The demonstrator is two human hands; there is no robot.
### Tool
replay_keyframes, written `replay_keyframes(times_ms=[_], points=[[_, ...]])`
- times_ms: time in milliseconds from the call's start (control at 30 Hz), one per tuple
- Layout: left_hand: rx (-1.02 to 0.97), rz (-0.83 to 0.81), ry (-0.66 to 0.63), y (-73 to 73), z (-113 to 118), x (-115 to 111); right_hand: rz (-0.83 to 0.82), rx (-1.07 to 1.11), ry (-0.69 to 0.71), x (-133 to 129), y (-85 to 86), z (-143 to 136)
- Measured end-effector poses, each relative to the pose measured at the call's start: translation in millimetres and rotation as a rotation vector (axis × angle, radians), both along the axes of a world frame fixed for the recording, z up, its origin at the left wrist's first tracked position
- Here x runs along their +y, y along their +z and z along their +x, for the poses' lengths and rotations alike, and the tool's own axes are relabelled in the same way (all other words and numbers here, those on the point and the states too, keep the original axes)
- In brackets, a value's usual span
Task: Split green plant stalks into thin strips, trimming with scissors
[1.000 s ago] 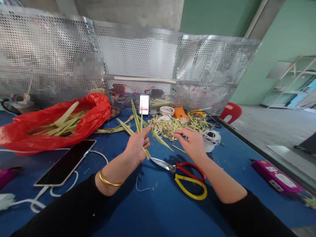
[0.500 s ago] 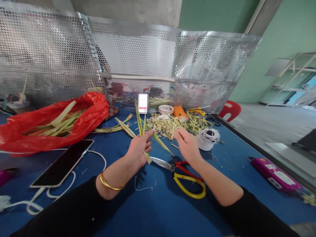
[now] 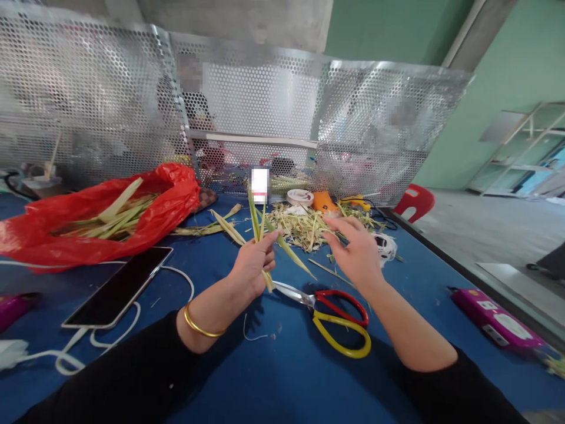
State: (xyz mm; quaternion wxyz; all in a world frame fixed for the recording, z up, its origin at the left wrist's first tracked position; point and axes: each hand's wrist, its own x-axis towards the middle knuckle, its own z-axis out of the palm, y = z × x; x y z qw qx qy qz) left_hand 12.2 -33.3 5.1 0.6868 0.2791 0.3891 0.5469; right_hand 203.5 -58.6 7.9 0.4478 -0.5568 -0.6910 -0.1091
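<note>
My left hand point(image 3: 255, 263) is closed around a small bunch of pale green plant leaf strips point(image 3: 256, 221). Their upper ends point away from me, one long strip slants down to the right, and the cut ends poke out below my palm. To the right, my right hand point(image 3: 354, 250) hovers over the table with fingers apart and nothing in them. Between my forearms lie scissors point(image 3: 309, 301) with one red and one yellow handle, the blade tips close to the bunch. A spool of white string point(image 3: 385, 246) is partly hidden behind my right hand.
A pile of plant scraps point(image 3: 304, 227) lies ahead, with a tape roll point(image 3: 300, 196) and an orange packet point(image 3: 324, 202) behind it. At left are a red plastic bag point(image 3: 174, 200) of leaves and a phone point(image 3: 119, 288) on a cable. A purple case point(image 3: 497, 318) lies right. A perforated screen point(image 3: 256, 88) stands behind.
My right hand has shifted a little right, and its fingers have spread from a closed pose. My left hand keeps hold of the leaf strips. The view has moved slightly.
</note>
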Motion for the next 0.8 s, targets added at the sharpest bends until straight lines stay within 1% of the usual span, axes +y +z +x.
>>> replay_keyframes(times_ms=[33,100,167,233,267,333,400,467,567,633,700,800], points=[[-0.006,-0.002,0.005,0.4,-0.2,0.4,-0.055,0.020,0.096,-3.3,0.5,-5.6],[-0.019,-0.001,0.016,1.3,-0.8,1.6,-0.231,0.033,0.226,-8.0,-1.2,-15.7],[-0.025,0.001,0.035,2.2,-1.5,3.2,-0.398,0.043,0.291,-9.7,-6.0,-23.5],[-0.029,-0.003,0.060,2.5,-1.8,4.5,-0.495,0.111,0.306,-9.0,-11.9,-28.9],[-0.038,-0.005,0.072,2.4,-1.7,4.9,-0.525,0.183,0.312,-8.4,-14.4,-31.0],[-0.069,-0.006,0.058,1.7,-0.7,4.9,-0.590,0.402,0.352,-7.9,-17.4,-35.3],[-0.096,-0.012,-0.006,0.6,0.9,3.6,-0.673,0.652,0.436,-9.6,-17.6,-40.7],[-0.092,-0.037,-0.072,-0.5,2.8,1.2,-0.746,0.845,0.520,-13.2,-17.1,-47.0],[-0.037,-0.098,-0.092,-2.0,5.2,-2.3,-0.796,0.981,0.581,-18.7,-19.9,-55.9],[0.002,-0.107,-0.077,-3.6,6.6,-3.4,-0.797,0.991,0.588,-20.5,-24.7,-60.1],[0.019,-0.079,-0.068,-6.2,7.9,-3.2,-0.787,0.973,0.573,-20.9,-29.8,-63.0],[-0.001,-0.035,-0.086,-10.8,9.9,-2.0,-0.766,0.965,0.532,-20.6,-34.6,-65.9]])
